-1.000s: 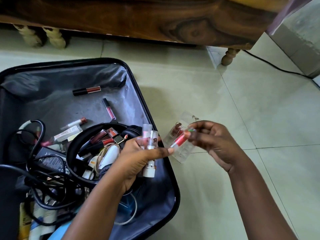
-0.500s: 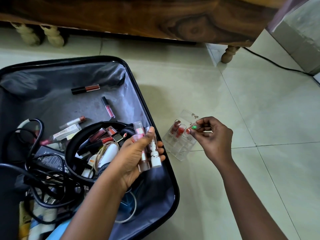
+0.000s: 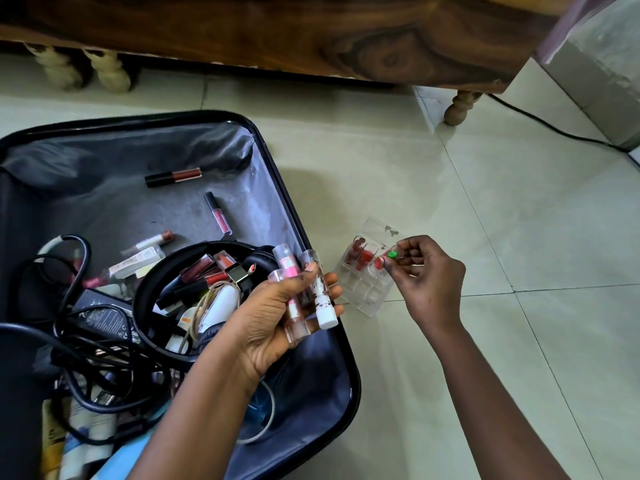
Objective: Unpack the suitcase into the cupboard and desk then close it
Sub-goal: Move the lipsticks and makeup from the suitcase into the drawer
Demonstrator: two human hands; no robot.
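Note:
The black suitcase (image 3: 308, 237) lies open on the floor at left, lined in grey. Inside lie several lip gloss tubes (image 3: 173, 177), black headphones (image 3: 145, 292), a charger with tangled black cables (image 3: 104, 320) and bottles at the bottom left. My left hand (image 3: 277, 317) hovers over the suitcase's right side and grips a few clear-capped lipstick tubes (image 3: 320, 299). My right hand (image 3: 426, 271) pinches a red lipstick (image 3: 380, 263) at a clear plastic organiser (image 3: 367, 292) standing on the tiles just right of the suitcase, which holds two red lipsticks.
A dark wooden piece of furniture (image 3: 277, 36) on turned legs (image 3: 459, 107) spans the top. A black cord (image 3: 554, 129) runs across the tiles at the upper right toward a grey wall. Pale tiled floor (image 3: 519, 209) stretches to the right.
My right hand has lowered the red lipstick from mid-air down into the organiser on the floor. My left hand drew back toward the suitcase, turning its palm up with its tubes.

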